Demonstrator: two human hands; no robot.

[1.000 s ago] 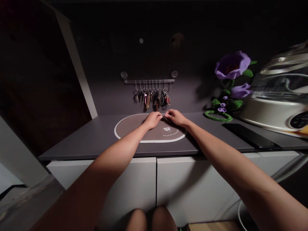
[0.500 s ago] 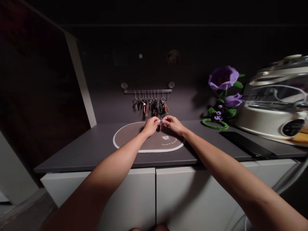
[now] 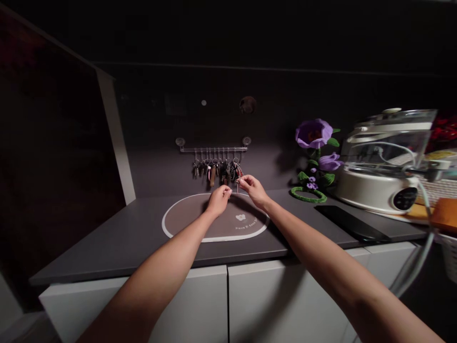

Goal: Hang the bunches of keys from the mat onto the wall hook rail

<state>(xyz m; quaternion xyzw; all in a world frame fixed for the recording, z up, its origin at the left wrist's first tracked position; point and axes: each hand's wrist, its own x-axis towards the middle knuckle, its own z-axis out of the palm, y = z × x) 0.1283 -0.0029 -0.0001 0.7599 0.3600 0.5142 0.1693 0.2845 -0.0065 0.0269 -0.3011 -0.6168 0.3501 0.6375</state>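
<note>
My right hand pinches a small key that hangs thin and pale from its fingertips. My left hand is a little lower and to the left, its fingertips pressed together; what they hold, if anything, is too small to make out. Behind both hands, a clear hook rail is fixed to the dark wall, with several bunches of keys hanging from it. Below lies an oval brown mat with a white rim.
On the right stand purple knitted flowers with a green ring base. Beside them is a white appliance with a clear cover. A flat black object lies near the front edge of the dark counter.
My hands have drawn apart: the right has risen towards the rail with the key, the left has moved slightly left. The view has tilted up and turned right.
</note>
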